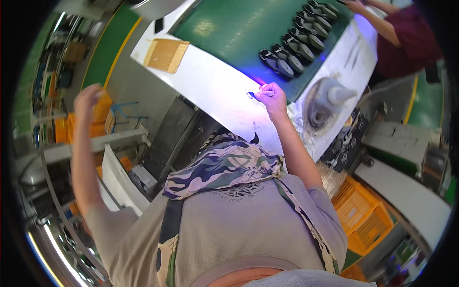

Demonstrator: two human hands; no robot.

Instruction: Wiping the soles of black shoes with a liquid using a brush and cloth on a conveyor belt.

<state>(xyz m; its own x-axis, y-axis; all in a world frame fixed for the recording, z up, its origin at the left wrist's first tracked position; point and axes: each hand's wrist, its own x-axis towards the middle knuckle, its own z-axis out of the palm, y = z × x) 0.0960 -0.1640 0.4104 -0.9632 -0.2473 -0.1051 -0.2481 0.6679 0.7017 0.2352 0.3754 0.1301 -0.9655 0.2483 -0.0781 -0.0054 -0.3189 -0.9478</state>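
Left hand point(88, 98) raised, blurred, well apart from white table point(205, 79); cannot tell its grip. Cardboard piece point(166, 55) lies on table. Camouflage apron point(205, 176) bears printed lettering point(258, 169), partly lost in folds. Slim brush-like tool point(266, 93), dark tip just beside table surface, pinched in right hand's point(273, 99) narrow grip. Grey-soled sandals point(282, 62) in rows on green surface point(224, 36), strap marks too small to read. White nozzle bottle point(332, 93) on stained round tray point(310, 103). Co-worker's maroon sleeve point(406, 36) at far right.
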